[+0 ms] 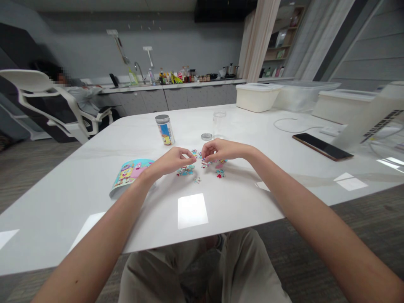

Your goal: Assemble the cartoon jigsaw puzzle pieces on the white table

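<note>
Small colourful jigsaw puzzle pieces (186, 170) lie loosely scattered on the white table around both my hands. My left hand (172, 162) is over the left side of them, thumb and forefinger pinched together; whatever is between the tips is too small to make out. Across from it, my right hand (221, 149) has its fingers curled down among the pieces, closed at the tips on what looks like a puzzle piece (205, 163). A single pale piece (197, 180) sits nearer to me, and a red and teal piece (220, 173) lies below my right hand.
Beside my left forearm stands a curved cartoon-printed sheet (129, 174). Farther back are a lidded cartoon canister (164, 130), a clear jar (219, 123) and a silver lid (206, 136). A phone (322, 146), a cable and white bins (257, 99) are at right. Someone sits at far left.
</note>
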